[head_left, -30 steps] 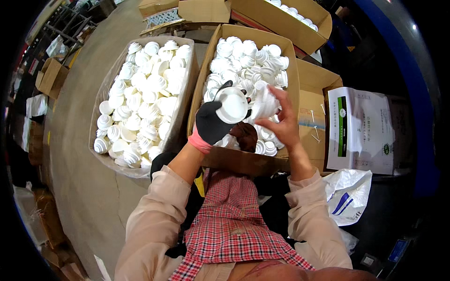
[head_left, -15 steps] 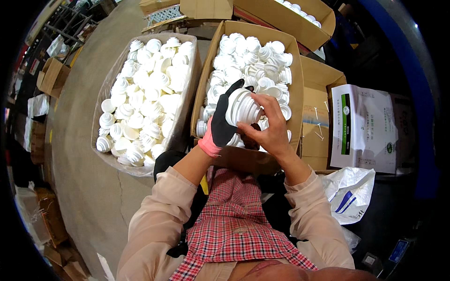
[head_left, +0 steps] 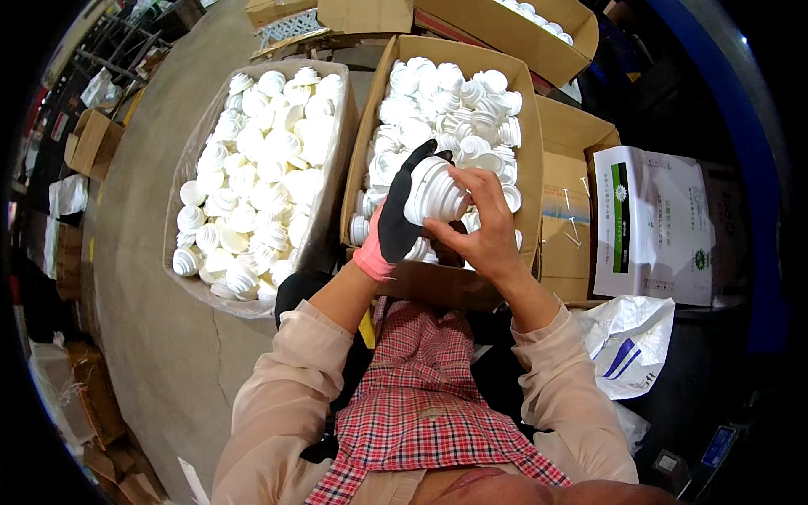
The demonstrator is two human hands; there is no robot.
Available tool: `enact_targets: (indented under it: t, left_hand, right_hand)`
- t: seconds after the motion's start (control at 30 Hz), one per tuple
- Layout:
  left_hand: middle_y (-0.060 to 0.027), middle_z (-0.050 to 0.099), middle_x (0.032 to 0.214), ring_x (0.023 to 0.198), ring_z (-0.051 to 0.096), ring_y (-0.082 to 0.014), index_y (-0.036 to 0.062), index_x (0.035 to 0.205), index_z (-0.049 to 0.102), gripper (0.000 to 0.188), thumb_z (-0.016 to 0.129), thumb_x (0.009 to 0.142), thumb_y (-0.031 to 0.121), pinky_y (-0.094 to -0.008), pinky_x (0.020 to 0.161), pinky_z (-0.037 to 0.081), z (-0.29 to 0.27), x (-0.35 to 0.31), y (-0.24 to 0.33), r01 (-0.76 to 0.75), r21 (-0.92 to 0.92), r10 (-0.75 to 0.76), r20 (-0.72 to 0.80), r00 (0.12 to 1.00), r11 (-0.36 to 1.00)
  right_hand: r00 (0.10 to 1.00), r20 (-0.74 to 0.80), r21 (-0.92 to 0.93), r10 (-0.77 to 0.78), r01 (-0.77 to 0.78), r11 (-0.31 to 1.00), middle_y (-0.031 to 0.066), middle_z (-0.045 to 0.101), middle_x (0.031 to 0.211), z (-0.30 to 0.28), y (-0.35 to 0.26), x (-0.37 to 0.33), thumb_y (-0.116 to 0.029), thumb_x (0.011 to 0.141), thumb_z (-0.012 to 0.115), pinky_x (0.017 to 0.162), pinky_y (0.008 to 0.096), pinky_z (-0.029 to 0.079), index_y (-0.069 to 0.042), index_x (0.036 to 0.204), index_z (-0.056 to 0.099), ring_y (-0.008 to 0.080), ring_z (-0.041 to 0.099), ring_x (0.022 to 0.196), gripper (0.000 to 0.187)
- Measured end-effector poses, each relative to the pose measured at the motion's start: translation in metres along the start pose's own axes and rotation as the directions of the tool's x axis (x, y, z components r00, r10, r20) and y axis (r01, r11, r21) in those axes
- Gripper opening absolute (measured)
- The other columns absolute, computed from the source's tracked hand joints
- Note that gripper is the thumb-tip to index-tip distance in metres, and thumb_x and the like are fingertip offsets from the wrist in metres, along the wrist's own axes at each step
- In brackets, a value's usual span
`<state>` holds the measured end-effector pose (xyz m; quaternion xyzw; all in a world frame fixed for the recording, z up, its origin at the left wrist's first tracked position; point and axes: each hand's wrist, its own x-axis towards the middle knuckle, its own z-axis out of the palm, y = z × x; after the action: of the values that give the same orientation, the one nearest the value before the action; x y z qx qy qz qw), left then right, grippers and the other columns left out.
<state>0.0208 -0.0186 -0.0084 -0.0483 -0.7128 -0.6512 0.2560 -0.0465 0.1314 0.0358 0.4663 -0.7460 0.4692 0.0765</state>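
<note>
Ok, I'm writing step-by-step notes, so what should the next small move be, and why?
Probably a gentle turn with the right hand, the left hand steadying the white ribbed piece: the gloved left hand cups its wider part, while the bare right fingers and thumb grip the other end. That placement seems to suit a twist, though the view can't confirm one is needed.

The left hand [head_left: 404, 223] wears a black glove [head_left: 394, 234], which has a pink cuff [head_left: 372, 257] at the wrist; the right hand [head_left: 490, 229] is bare. The sleeves [head_left: 279, 383], at seven and five o'clock, are of thin beige cloth, gathered near the elbows. At six o'clock there is an apron [head_left: 396, 438], checked in red, white and black, with a small pale mark [head_left: 432, 413]. The dark cloth [head_left: 488, 370] beside it is perhaps trousers, but the shadow makes it unclear.
</note>
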Motion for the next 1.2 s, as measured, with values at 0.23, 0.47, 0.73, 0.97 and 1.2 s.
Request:
enact_targets:
  t: [0.23,0.47,0.73,0.97,1.2]
  left_hand:
    - [-0.0121,0.047,0.139,0.125,0.048,-0.0215,0.0015,0.146,0.033,0.070,0.066,0.085,0.012,-0.0342,0.106,0.038,0.007,0.000,0.013,0.106,-0.267,-0.112,-0.007,0.994,0.958]
    - [-0.0106,0.047,0.142,0.128,0.046,-0.0204,0.0016,0.145,0.037,0.076,0.069,0.076,0.008,-0.0327,0.108,0.036,0.009,0.000,0.015,0.296,-0.542,-0.288,0.102,0.952,0.786]
    - [-0.0224,0.059,0.123,0.112,0.058,-0.0348,-0.0019,0.137,0.042,0.061,0.068,0.084,0.015,-0.0398,0.095,0.045,0.026,-0.009,-0.025,0.247,0.040,-0.246,-0.020,0.969,0.968]
    - [-0.0231,0.064,0.103,0.094,0.063,-0.0337,-0.0049,0.127,0.050,0.049,0.065,0.086,0.018,-0.0396,0.083,0.049,0.035,-0.020,-0.018,0.265,0.239,-0.230,-0.165,0.959,0.934]
    - [-0.0132,0.060,0.123,0.110,0.062,-0.0241,-0.0012,0.132,0.049,0.046,0.048,0.100,0.031,-0.0372,0.086,0.056,-0.007,0.006,-0.007,0.438,-0.766,-0.511,0.168,0.843,0.471]
  right_hand:
    - [1.000,-0.002,-0.014,-0.018,0.018,1.000,0.0161,0.052,0.112,0.000,0.002,-0.001,-0.016,0.065,0.085,0.088,0.0407,0.046,-0.004,0.126,0.053,0.0340,0.054,0.102,0.069]
    - [0.961,0.006,0.400,0.276,-0.255,0.880,0.0111,0.055,0.111,-0.001,0.000,0.003,-0.044,0.081,0.072,0.091,0.0325,0.044,-0.001,0.126,0.055,0.0225,0.054,0.103,0.064]
    - [0.666,-0.146,0.444,0.732,-0.617,0.650,0.0088,0.063,0.093,0.015,0.047,-0.004,-0.067,0.095,0.035,0.086,0.0288,0.041,0.006,0.102,0.063,0.0180,0.055,0.088,0.078]
    - [0.705,-0.148,0.453,0.694,-0.575,0.681,0.0051,0.053,0.069,0.018,0.058,-0.003,-0.060,0.099,0.032,0.068,0.0318,0.041,0.002,0.076,0.058,0.0163,0.048,0.069,0.071]
    - [0.917,0.311,0.605,0.250,-0.394,0.692,0.0098,0.048,0.137,-0.005,0.067,0.000,-0.019,0.080,0.076,0.097,0.0352,0.045,-0.005,0.141,0.042,0.0223,0.048,0.123,0.071]
